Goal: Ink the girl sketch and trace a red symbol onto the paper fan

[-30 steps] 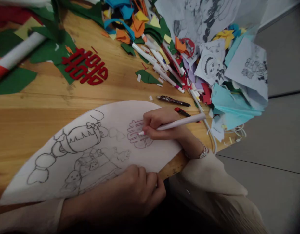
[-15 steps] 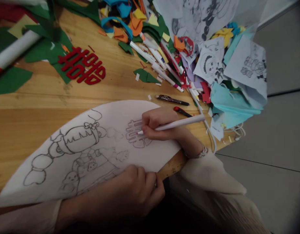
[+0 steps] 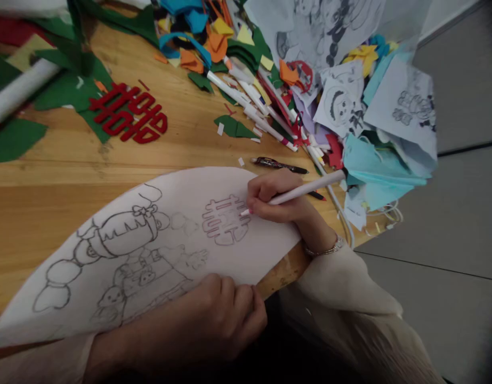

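Observation:
A rounded sheet of white paper (image 3: 246,261) with pencil drawings of figures lies on the wooden table. My right hand (image 3: 275,194) is closed around a white felt-tip pen (image 3: 309,188), its pinkish tip on or just above a purple-outlined double-happiness character (image 3: 226,220). Along the paper's near edge my left hand (image 3: 225,314) is curled, pinching that edge between thumb and fingers; the fingertips are mostly hidden. A red cut-out (image 3: 129,113) of the same character lies apart, beyond the paper at the left.
Past the paper lie a black patterned pen (image 3: 280,164), several white markers (image 3: 256,109) and green felt scraps (image 3: 233,127). Printed drawings (image 3: 341,101) and light-blue cloth (image 3: 384,165) pile up at the right. A white roll (image 3: 24,88) rests at far left. A pale cable (image 3: 341,213) runs down the right side.
My right hand has shifted right with the felt-tip pen, uncovering more of the outlined character. My left hand stays at the paper's edge. The view has moved slightly.

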Tool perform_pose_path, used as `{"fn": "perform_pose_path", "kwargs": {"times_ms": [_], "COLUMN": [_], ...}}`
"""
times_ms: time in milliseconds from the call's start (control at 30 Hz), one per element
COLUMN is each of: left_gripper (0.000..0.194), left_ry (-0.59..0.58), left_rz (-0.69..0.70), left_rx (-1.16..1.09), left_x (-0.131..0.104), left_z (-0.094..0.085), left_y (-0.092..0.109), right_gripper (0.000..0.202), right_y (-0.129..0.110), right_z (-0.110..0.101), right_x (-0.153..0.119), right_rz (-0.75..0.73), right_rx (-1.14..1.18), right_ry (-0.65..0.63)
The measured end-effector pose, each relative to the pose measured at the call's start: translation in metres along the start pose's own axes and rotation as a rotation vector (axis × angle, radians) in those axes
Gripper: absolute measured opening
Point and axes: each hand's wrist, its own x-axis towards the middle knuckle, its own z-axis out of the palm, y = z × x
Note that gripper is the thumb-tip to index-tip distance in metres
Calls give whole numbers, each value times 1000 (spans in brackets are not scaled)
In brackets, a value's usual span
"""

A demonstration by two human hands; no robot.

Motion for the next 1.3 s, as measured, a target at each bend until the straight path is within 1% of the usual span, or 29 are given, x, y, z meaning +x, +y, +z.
{"fn": "perform_pose_path", "kwargs": {"times_ms": [100, 300, 433, 567, 700, 833, 967, 1100, 1200, 1300], "left_gripper": [27, 27, 28, 27, 28, 28, 27, 26, 27, 27], "left_ry": [3, -8, 5, 5, -1, 4, 9, 26, 25, 24], "left_rz": [-2, -24, -3, 4, 6, -6, -3, -5, -11, -15], "left_rx": [-7, 2, -3, 0, 1, -10, -5, 9, 13, 3], "left_x": [0, 1, 0, -1, -1, 0, 0, 0, 0, 0], "left_z": [0, 0, 0, 0, 0, 1, 2, 1, 1, 2], "left_y": [0, 2, 2, 0, 0, 1, 2, 1, 1, 2], "right_gripper": [41, 42, 42, 43, 43, 39, 38, 38, 38, 37], "right_y": [1, 0, -1, -1, 0, 0, 0, 0, 1, 1], "right_z": [1, 1, 1, 2, 2, -1, -3, -3, -2, -1], "right_x": [1, 1, 0, 2, 3, 1, 1, 1, 0, -1], "right_rz": [23, 7, 6, -10, -49, -16, -5, 18, 15, 29], "right_rx": [-58, -52, -48, -5, -70, -117, -75, -54, -54, -40], "right_ry": [-57, -38, -70, -32, -17, -23, -1, -22, -6, -44]}}
